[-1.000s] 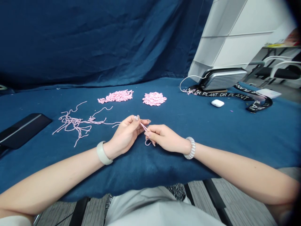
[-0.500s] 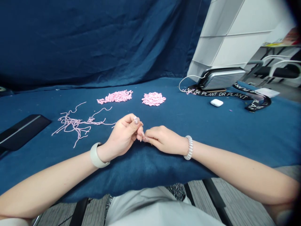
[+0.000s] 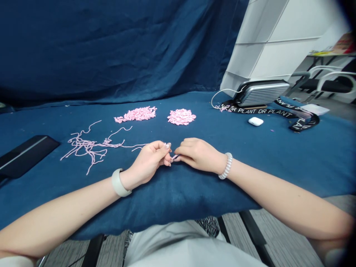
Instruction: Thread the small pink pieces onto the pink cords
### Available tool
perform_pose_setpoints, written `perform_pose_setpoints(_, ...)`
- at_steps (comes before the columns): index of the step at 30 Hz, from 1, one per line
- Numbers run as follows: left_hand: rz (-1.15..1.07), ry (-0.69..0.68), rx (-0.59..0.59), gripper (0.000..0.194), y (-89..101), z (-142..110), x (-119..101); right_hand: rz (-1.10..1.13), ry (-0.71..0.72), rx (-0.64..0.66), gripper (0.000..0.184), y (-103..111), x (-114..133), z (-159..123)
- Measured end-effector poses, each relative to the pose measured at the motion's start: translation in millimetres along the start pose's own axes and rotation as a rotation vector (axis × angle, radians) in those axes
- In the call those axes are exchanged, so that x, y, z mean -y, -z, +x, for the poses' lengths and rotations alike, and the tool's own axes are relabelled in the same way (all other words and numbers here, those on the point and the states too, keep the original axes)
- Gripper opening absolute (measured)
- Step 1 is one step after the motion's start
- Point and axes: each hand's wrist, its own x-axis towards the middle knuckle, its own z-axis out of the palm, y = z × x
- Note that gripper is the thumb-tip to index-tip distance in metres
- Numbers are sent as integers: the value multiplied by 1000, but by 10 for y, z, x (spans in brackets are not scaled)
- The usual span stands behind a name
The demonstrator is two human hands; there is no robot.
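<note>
Over the blue cloth, my left hand (image 3: pixel 151 159) and my right hand (image 3: pixel 196 155) are close together, fingertips almost meeting. A short stretch of pink yarn (image 3: pixel 175 157) runs between them, pinched at both ends. My left thumb presses on the curled fingers, and my right fingers point left, closed on the yarn; most of what they grip is hidden. To the left of my left hand lies a loose tangle of pink yarn strands (image 3: pixel 88 145). Beyond my hands sit a long heap of knotted pink pieces (image 3: pixel 137 114) and a rounder heap (image 3: pixel 181 116).
A black flat object (image 3: pixel 26 155) lies at the left. Toward the back right are a silver ribbed case (image 3: pixel 264 92) with a white cable, a black lettered strap (image 3: pixel 258 111) and a white earbud case (image 3: pixel 255 121). A blue curtain (image 3: pixel 119 48) hangs behind the table.
The yarn loop between my hands has shrunk to a short taut stretch. My right hand has turned and risen slightly. My left hand dipped and came back right. The heaps stay put.
</note>
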Motion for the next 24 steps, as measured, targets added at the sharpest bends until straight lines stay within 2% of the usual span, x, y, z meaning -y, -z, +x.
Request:
perform_pose_setpoints(2,43,21,14,28,16,9,64,89,11,-15,47,10,25,-19)
perform_pose_setpoints(4,107,26,48,30,32,10,115,219,-35,-65,46,23,61,-30)
perform_pose_setpoints(6,164,37,110,31,48,10,146,369,-99,-125,50,37,94,-30)
perform_pose_setpoints(8,200,58,184,33,64,13,154,489,-99,-133,56,45,119,-22)
perform_pose_setpoints(11,246,87,281,31,88,24,130,511,-42,-35,59,37,138,-13)
perform_pose_setpoints(14,308,97,337,28,103,34,87,480,-89,50,58,22,137,-6)
perform_pose_setpoints(21,335,139,424,30,115,45,53,549,-123,157,54,9,119,21)
perform_pose_setpoints(24,335,164,438,30,119,44,53,581,-138,158,54,-7,155,21)
